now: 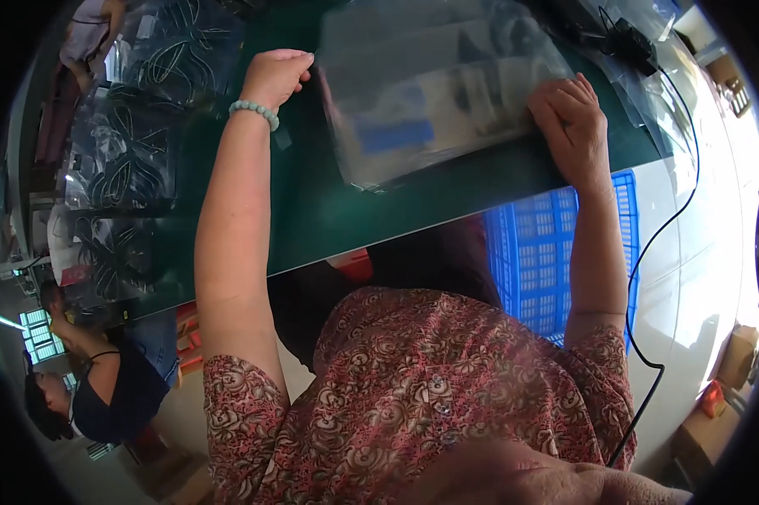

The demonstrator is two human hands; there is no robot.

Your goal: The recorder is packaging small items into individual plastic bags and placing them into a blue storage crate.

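Note:
A stack of clear plastic bags or sheets [447, 84] lies on the dark green table [304, 210] in front of me, blurred and glossy, with a blue patch showing through it. At its left edge is my left hand [277, 77], fingers pinched together, a beaded bracelet on the wrist. Its fingertips are beside the plastic; whether anything is between them I cannot make out. My right hand [571, 122] rests at the right edge of the plastic, palm down, its fingers partly bent and a little apart, with nothing visibly gripped.
Clear bags with looped cords [135, 160] cover the table's left part. A black device with a cable [632, 46] sits at the far right, its cable running down beside my right arm. Below the table edge stands a blue plastic crate [531, 261]. Another person [119, 387] is at the left.

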